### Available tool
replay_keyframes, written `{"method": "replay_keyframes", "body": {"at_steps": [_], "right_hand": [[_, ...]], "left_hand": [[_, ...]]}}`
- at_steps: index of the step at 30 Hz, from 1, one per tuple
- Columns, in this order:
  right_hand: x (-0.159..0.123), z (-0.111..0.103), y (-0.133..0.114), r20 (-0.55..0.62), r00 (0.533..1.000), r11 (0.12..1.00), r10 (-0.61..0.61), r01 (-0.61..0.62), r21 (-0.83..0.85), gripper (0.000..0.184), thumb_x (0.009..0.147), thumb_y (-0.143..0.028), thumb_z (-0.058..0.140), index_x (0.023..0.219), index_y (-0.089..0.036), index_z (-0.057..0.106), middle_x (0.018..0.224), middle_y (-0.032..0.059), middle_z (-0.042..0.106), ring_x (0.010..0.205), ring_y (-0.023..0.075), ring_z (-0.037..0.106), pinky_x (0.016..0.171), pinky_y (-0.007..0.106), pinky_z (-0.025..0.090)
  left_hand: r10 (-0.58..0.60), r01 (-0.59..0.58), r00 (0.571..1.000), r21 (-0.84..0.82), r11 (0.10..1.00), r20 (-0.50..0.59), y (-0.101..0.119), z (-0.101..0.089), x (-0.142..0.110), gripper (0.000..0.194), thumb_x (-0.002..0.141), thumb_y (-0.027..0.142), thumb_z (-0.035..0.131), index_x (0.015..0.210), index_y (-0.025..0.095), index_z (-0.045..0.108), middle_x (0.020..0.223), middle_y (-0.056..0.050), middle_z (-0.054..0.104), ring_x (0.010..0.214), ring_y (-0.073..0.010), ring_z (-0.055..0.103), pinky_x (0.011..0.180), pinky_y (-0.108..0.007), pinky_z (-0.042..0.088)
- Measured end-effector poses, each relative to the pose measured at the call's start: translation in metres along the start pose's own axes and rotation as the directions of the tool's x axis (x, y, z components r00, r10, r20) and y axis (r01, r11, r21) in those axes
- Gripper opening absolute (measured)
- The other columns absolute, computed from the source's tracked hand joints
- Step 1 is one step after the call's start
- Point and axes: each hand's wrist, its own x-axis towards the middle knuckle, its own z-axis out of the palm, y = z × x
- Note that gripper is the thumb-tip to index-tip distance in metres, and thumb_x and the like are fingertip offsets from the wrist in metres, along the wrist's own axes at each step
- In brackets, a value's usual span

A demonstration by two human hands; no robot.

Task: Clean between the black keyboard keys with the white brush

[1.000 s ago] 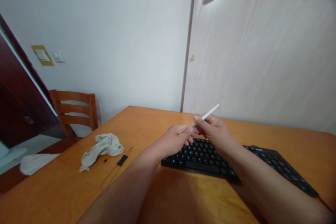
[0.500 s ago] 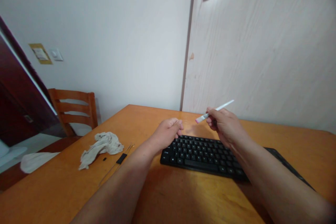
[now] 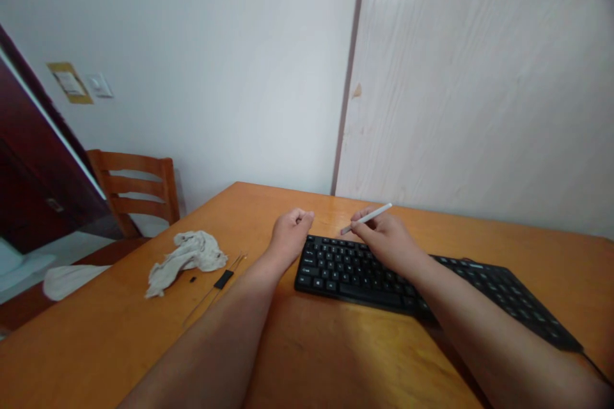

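Note:
A black keyboard lies on the orange wooden table, slanting to the right. My right hand hovers over its far left keys and pinches a thin white brush, tip pointing left near the keyboard's top edge. My left hand rests as a loose fist on the table just beside the keyboard's far left corner, and nothing shows in it.
A crumpled grey cloth lies on the left of the table, with a small black piece and thin wires beside it. A wooden chair stands behind the table's left edge. A pale wall panel rises right behind the table.
My hands have come apart. The right hand has brought the brush down toward the keyboard's top left keys. The left hand has moved left and settled by the keyboard's corner.

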Motion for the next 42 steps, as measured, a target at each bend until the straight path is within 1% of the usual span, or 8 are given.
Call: {"method": "replay_keyframes", "body": {"at_steps": [10, 15, 18, 21, 25, 28, 33, 42], "right_hand": [[-0.008, 0.007, -0.004, 0.093, 0.988, 0.957, -0.121, 0.141, -0.255, 0.016, 0.091, -0.032, 0.053, 0.089, -0.022, 0.065, 0.085, 0.0048, 0.072, 0.079, 0.0211, 0.065, 0.071, 0.032, 0.045], [-0.012, 0.01, -0.006, 0.134, 0.984, 0.921, -0.121, 0.161, -0.355, 0.018, 0.093, -0.033, 0.049, 0.091, -0.022, 0.064, 0.085, 0.0047, 0.07, 0.078, 0.0213, 0.063, 0.068, 0.031, 0.042], [-0.013, 0.01, -0.008, 0.161, 0.979, 0.917, -0.127, 0.178, -0.358, 0.017, 0.092, -0.03, 0.05, 0.09, -0.022, 0.064, 0.084, 0.0042, 0.07, 0.078, 0.0211, 0.063, 0.069, 0.031, 0.042], [-0.013, 0.009, -0.009, 0.173, 0.975, 0.943, -0.142, 0.187, -0.275, 0.015, 0.091, -0.027, 0.05, 0.084, -0.022, 0.063, 0.08, 0.0024, 0.069, 0.076, 0.0197, 0.063, 0.068, 0.03, 0.042], [-0.011, 0.007, -0.008, 0.105, 0.986, 0.971, -0.133, 0.151, -0.188, 0.016, 0.091, -0.026, 0.049, 0.084, -0.022, 0.063, 0.081, 0.0022, 0.07, 0.075, 0.0187, 0.064, 0.067, 0.029, 0.042], [-0.012, 0.008, -0.008, 0.094, 0.987, 0.961, -0.134, 0.152, -0.232, 0.014, 0.09, -0.028, 0.051, 0.086, -0.023, 0.063, 0.079, 0.0021, 0.069, 0.073, 0.0191, 0.062, 0.066, 0.029, 0.041], [-0.014, 0.008, -0.012, 0.171, 0.976, 0.928, -0.137, 0.187, -0.323, 0.012, 0.089, -0.028, 0.051, 0.086, -0.023, 0.062, 0.075, 0.0016, 0.067, 0.071, 0.0187, 0.06, 0.064, 0.029, 0.039], [-0.019, -0.001, -0.028, 0.276, 0.957, 0.912, -0.092, 0.192, -0.362, 0.011, 0.087, -0.025, 0.051, 0.083, -0.022, 0.061, 0.07, 0.0009, 0.065, 0.063, 0.0162, 0.056, 0.056, 0.026, 0.032]], "left_hand": [[0.015, -0.015, 1.0, 0.112, 0.994, -0.002, -0.003, 0.006, -0.005, 0.034, 0.087, 0.044, 0.054, 0.063, 0.019, 0.054, 0.061, 0.003, 0.053, 0.062, -0.0135, 0.05, 0.058, -0.025, 0.033], [0.005, -0.005, 1.0, 0.113, 0.994, 0.003, -0.003, 0.007, -0.006, 0.033, 0.087, 0.043, 0.054, 0.064, 0.018, 0.056, 0.062, 0.002, 0.055, 0.062, -0.0136, 0.051, 0.058, -0.025, 0.034], [-0.004, 0.003, 1.0, 0.103, 0.995, 0.01, -0.004, 0.007, -0.006, 0.034, 0.087, 0.043, 0.054, 0.064, 0.018, 0.056, 0.062, 0.002, 0.055, 0.062, -0.0137, 0.051, 0.058, -0.025, 0.034], [-0.007, 0.006, 1.0, 0.089, 0.996, 0.013, -0.006, 0.008, -0.006, 0.033, 0.086, 0.044, 0.055, 0.064, 0.019, 0.057, 0.063, 0.002, 0.056, 0.063, -0.0142, 0.052, 0.058, -0.026, 0.035], [-0.01, 0.009, 1.0, 0.079, 0.997, 0.019, -0.008, 0.008, -0.005, 0.032, 0.085, 0.044, 0.055, 0.066, 0.018, 0.059, 0.064, 0.001, 0.058, 0.065, -0.0153, 0.054, 0.06, -0.026, 0.036], [-0.02, 0.018, 1.0, 0.078, 0.997, 0.023, -0.008, 0.008, -0.005, 0.033, 0.086, 0.044, 0.055, 0.066, 0.018, 0.059, 0.065, 0.001, 0.059, 0.065, -0.0156, 0.054, 0.06, -0.027, 0.037], [-0.027, 0.025, 0.999, 0.078, 0.997, 0.027, -0.007, 0.008, -0.006, 0.033, 0.086, 0.044, 0.055, 0.065, 0.019, 0.059, 0.063, 0.001, 0.058, 0.064, -0.0153, 0.053, 0.059, -0.026, 0.036], [-0.042, 0.04, 0.998, 0.054, 0.998, 0.04, -0.011, 0.009, -0.005, 0.032, 0.085, 0.044, 0.055, 0.065, 0.019, 0.059, 0.061, 0.002, 0.057, 0.062, -0.0152, 0.052, 0.058, -0.026, 0.036]]}}
